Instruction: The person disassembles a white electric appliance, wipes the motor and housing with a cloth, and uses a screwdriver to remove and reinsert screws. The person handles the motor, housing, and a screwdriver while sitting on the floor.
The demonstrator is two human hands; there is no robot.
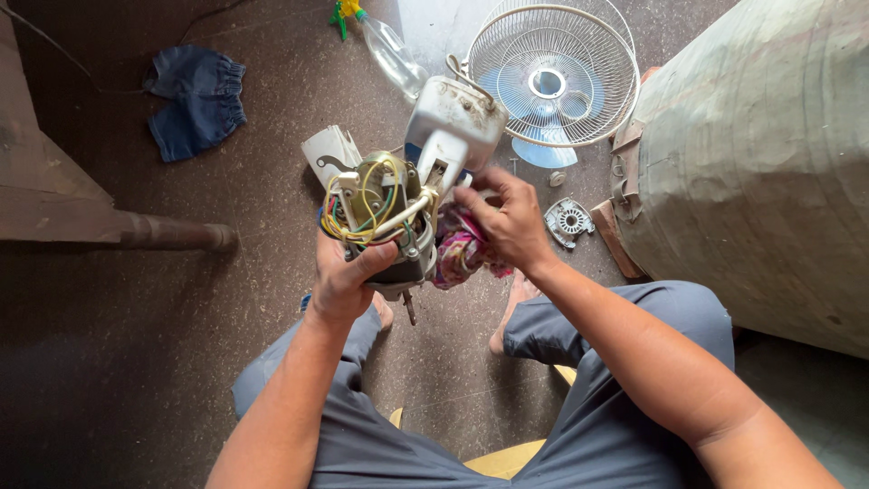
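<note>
Seen from above, a seated person's left hand (348, 276) is clamped around a bare fan motor (385, 213) wrapped in yellow, green and white wires, its lower half hidden by the fingers. The right hand (511, 222) pinches a pink patterned rag (460, 249) against it, below a white housing (453, 122). On the floor beyond lie a fan grille (552, 77) and a clear bottle (391, 52), contents unclear.

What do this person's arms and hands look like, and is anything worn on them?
Both arms are bare up to the picture's edge: no sleeves show. The left hand and right hand wear no gloves, and no watch, ring or bracelet is visible. Grey trousers cover the legs; the feet are bare.
</note>
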